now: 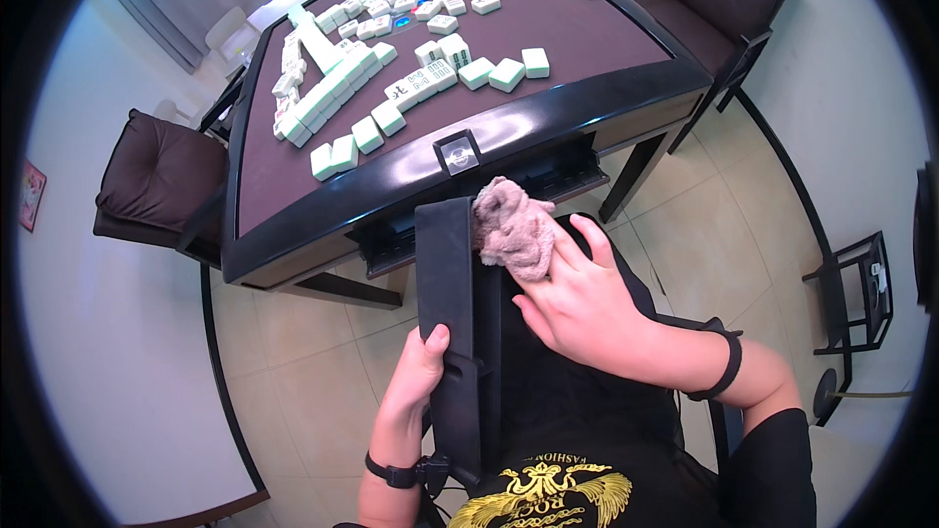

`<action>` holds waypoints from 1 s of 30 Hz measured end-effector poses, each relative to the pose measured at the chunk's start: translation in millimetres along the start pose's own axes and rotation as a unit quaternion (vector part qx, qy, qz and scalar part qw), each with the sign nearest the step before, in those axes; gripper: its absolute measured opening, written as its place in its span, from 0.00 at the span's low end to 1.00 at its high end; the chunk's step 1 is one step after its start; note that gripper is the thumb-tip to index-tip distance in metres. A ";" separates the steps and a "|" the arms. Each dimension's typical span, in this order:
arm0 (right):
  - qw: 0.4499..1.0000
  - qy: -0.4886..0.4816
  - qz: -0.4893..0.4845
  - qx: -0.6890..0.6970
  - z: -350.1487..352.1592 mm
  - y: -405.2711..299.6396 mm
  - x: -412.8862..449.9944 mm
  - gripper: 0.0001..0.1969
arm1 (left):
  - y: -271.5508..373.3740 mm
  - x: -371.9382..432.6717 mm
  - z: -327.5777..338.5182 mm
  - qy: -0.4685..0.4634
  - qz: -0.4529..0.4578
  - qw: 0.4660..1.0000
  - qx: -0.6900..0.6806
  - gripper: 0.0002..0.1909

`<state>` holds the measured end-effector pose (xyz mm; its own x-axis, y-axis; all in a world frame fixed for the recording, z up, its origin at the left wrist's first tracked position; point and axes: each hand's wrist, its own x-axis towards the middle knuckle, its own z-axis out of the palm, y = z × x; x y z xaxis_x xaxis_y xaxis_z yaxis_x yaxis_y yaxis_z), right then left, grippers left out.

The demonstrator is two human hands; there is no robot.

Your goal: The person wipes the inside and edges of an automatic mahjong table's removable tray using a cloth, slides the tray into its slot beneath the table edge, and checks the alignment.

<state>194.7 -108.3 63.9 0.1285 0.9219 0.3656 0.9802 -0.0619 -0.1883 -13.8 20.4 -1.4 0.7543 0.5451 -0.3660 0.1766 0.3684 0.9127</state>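
My left hand [425, 363] grips a long black plastic drawer or tray [445, 264] by its side, thumb on the near face. The tray stands on its side over my lap, below the table's front edge. At its upper right side, my right hand [579, 286] holds a crumpled pinkish-brown cloth [517, 231] against the tray's inner side; the cloth covers some fingertips. Behind them, an open drawer compartment [565, 176] shows under the rim of a mahjong table [352, 198].
White and green mahjong tiles [337, 92] lie in rows and loose on the brown tabletop. Brown cushioned chairs [158, 176] stand at the table's left and right [689, 22]. A small black rack [851, 301] stands by the right wall.
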 end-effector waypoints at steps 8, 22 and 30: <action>0.998 -0.020 -0.059 0.013 12.5 -9.6 10.2 0.21 | -2.5 -0.6 8.4 -0.040 0.033 0.998 0.018 0.40; 0.985 -0.079 -0.143 0.061 19.2 4.3 35.1 0.17 | -1.6 -5.4 5.4 -0.033 0.037 0.997 0.057 0.37; 0.968 -0.114 -0.204 0.087 25.5 -6.4 17.2 0.17 | -1.9 -1.0 6.6 -0.042 0.026 0.998 0.048 0.36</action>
<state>186.8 -82.3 48.1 -0.3203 0.9175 0.2358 0.8993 0.3727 -0.2289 -10.7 14.2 -1.5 0.8139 0.4948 -0.3046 0.1923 0.2653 0.9448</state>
